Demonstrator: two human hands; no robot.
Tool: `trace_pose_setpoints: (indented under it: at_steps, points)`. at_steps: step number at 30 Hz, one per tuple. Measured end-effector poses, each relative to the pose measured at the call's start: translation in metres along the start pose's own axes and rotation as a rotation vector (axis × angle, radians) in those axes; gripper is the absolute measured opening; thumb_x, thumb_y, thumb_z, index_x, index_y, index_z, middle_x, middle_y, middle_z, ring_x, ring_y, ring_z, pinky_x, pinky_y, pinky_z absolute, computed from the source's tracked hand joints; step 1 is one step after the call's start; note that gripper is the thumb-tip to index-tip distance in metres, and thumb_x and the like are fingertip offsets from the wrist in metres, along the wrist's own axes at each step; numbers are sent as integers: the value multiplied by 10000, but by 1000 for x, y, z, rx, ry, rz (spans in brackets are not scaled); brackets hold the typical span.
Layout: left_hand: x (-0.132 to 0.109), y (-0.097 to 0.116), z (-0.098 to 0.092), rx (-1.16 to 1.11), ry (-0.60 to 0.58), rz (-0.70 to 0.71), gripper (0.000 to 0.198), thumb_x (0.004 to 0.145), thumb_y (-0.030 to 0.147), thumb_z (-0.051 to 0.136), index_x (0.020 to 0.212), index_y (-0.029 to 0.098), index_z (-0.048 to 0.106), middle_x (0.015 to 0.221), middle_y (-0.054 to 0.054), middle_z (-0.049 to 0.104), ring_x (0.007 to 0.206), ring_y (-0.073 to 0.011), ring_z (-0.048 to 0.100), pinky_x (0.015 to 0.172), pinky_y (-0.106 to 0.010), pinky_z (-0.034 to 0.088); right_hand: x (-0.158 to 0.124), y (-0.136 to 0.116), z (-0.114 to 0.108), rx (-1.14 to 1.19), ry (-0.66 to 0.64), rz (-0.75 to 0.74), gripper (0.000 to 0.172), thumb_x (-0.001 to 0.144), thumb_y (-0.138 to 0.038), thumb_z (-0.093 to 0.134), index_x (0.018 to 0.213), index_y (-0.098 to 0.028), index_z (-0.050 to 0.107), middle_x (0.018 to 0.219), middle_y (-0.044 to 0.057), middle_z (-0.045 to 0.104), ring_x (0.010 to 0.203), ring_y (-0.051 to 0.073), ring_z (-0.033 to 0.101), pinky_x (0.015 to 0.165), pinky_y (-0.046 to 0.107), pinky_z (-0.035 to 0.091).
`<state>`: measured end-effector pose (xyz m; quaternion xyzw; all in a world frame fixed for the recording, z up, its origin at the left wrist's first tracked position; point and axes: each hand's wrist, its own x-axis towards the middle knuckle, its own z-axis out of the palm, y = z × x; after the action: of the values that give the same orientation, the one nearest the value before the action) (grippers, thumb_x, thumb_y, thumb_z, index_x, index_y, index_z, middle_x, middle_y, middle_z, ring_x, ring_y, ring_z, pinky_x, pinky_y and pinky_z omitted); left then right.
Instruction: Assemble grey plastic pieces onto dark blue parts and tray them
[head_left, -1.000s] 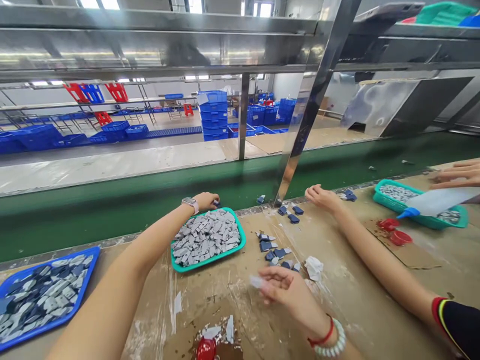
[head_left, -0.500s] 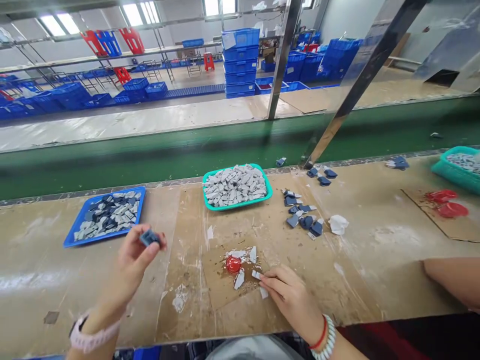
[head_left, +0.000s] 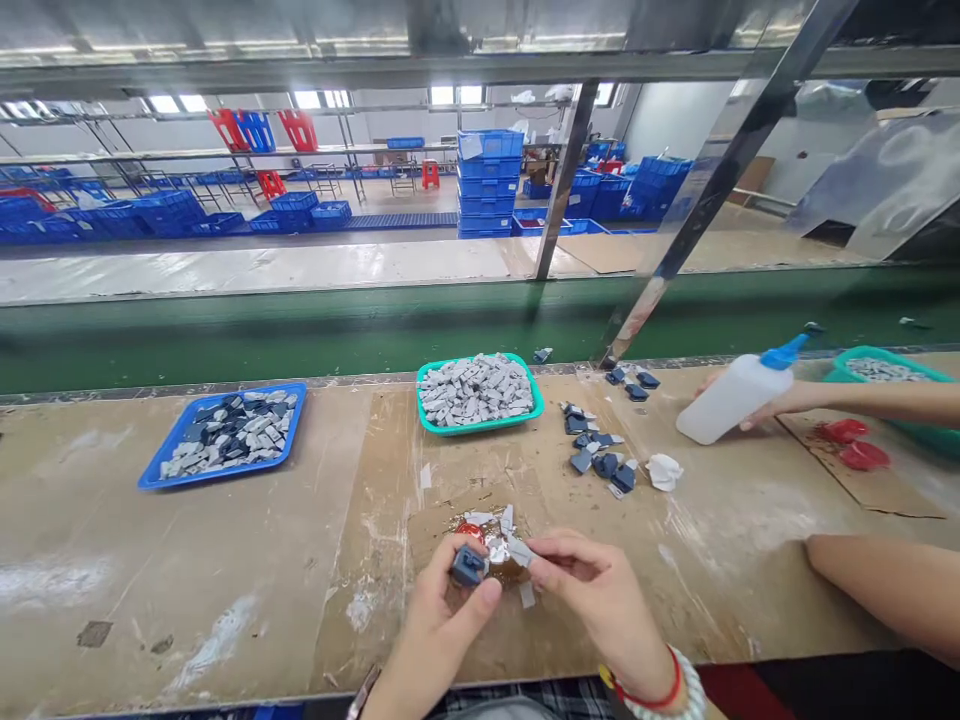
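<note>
Pinched tight, my left hand [head_left: 439, 612] held a dark blue block [head_left: 469, 566] and my right hand [head_left: 592, 590] a pale strip [head_left: 520, 551] just beside it (the hands had only just met), above the stained cardboard [head_left: 427, 520].

Smooth teal plastic tray [head_left: 480, 428], matt green belt [head_left: 300, 340], rough cardboard [head_left: 352, 560], glossy steel post [head_left: 727, 180]

Navy block [head_left: 469, 566] in left hand [head_left: 439, 620]
</note>
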<state>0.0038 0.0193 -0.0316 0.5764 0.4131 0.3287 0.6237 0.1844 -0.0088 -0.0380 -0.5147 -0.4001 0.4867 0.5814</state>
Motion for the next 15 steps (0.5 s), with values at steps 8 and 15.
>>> trace_pose_setpoints:
  at_steps: [8, 15]
  points:
    - [3, 11, 16, 182, -21, 158, 252, 907, 434, 486, 1046, 233, 548, 989, -27, 560, 938, -181, 514, 837, -261, 365, -13, -20, 12, -401, -29, -601, 192, 797, -69, 649, 896, -216, 724, 814, 42, 690, 704, 119, 657, 621, 181, 549]
    - [-2, 4, 24, 210, 98, 94, 279, 946, 425, 368, 883, 204, 526, 814, -25, 562, 774, -173, 528, 728, -260, 398, -21, -14, 11, -697, -374, -688, 244, 891, -83, 480, 1039, -143, 665, 900, 109, 635, 724, 139, 610, 645, 231, 535]
